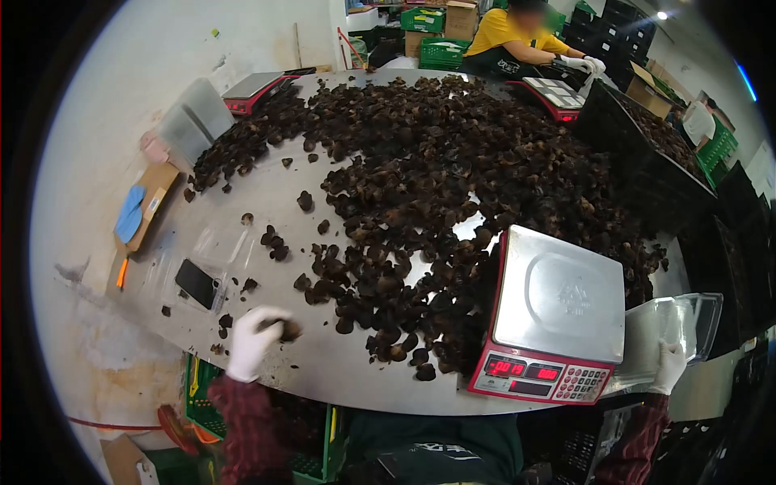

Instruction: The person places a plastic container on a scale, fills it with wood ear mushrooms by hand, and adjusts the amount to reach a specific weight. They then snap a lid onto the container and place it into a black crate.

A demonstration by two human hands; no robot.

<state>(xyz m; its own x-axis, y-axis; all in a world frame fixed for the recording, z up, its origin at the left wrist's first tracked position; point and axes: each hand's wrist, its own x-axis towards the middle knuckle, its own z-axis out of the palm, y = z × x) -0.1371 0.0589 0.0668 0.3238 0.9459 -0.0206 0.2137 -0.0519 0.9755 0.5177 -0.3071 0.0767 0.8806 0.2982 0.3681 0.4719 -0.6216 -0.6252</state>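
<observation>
My left hand, in a white glove, is above the near left part of the metal table. Its fingers are closed on a dark brown wood ear mushroom, slightly blurred. At the right edge my gloved right hand grips a stack of clear plastic trays. Between my hands stands a red scale with a bare steel plate and lit red digits. A broad heap of wood ear mushrooms spreads behind the scale and across the table's middle.
A phone and clear lids lie at the left. Clear tubs stand by the wall, near another scale. Across the table, a person in a yellow shirt works beside a third scale. Below the near edge is a green crate.
</observation>
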